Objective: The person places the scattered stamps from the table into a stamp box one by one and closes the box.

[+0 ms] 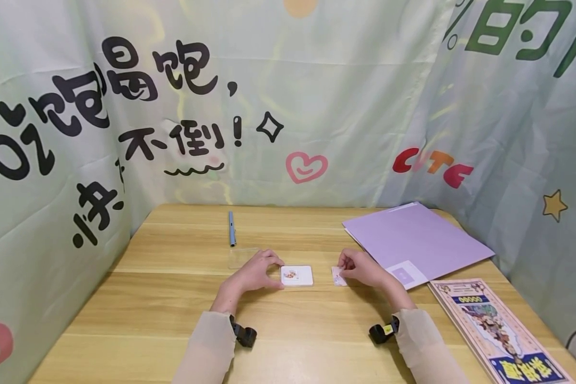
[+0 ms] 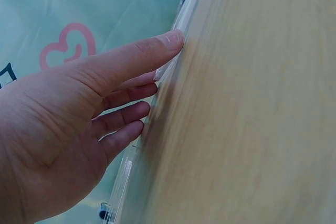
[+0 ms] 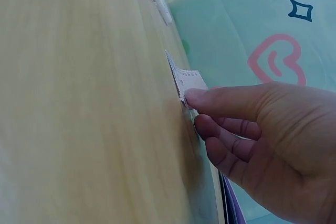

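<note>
A flat white rounded card (image 1: 303,276) with a small printed picture at its left side lies on the table. My left hand (image 1: 256,272) holds it by the left end, thumb at the near corner and fingers at the far one. In the left wrist view, the thumb rests on the end of the white card (image 2: 181,24). To the right, my right hand (image 1: 363,268) pinches a small stamp-like paper piece (image 1: 337,276) between thumb and fingers. The right wrist view shows its serrated edge and slightly curled shape, with one corner of the paper (image 3: 190,78) raised.
A clear plastic piece (image 1: 240,259) lies behind my left hand, with a blue pen (image 1: 232,229) beyond it. At the back right lies a purple folder (image 1: 420,240) with a pale square on its near corner. An illustrated pink booklet (image 1: 494,325) is at the right edge. Printed curtains (image 1: 345,106) enclose the table.
</note>
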Motion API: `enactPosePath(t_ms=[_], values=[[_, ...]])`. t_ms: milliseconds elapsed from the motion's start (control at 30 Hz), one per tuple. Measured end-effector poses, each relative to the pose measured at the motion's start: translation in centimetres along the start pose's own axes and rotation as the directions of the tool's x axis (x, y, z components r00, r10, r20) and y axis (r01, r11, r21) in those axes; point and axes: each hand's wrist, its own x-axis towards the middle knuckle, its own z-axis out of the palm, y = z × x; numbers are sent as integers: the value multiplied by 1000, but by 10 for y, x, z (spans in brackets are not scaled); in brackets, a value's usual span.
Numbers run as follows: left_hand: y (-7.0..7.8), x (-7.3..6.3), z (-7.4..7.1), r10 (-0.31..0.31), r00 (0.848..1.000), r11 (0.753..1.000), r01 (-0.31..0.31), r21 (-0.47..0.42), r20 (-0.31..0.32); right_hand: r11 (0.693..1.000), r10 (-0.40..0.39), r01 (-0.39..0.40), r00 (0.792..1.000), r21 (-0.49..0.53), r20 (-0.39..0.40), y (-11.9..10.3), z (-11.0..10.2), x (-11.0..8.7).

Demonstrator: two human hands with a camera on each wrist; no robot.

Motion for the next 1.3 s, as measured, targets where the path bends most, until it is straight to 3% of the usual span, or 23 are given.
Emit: enactPosePath(t_ms=[333,733,1067,1300], values=[[-1,0,1,-4,1000,1000,4,-6,0,1000,8,-8,1000,29,-24,-1,-1,0],[-2,1,1,3,1000,1000,-3,9,2,975,14,-14,1000,222,1,-5,-1,1],[-2,0,1,9,1000,1000,-9,13,4,960,-61,58,998,275,4,-10,5,9],[-1,0,1,-7,1000,1000,7,1,5,956,-48,39,999,292,23,-18,11,16]])
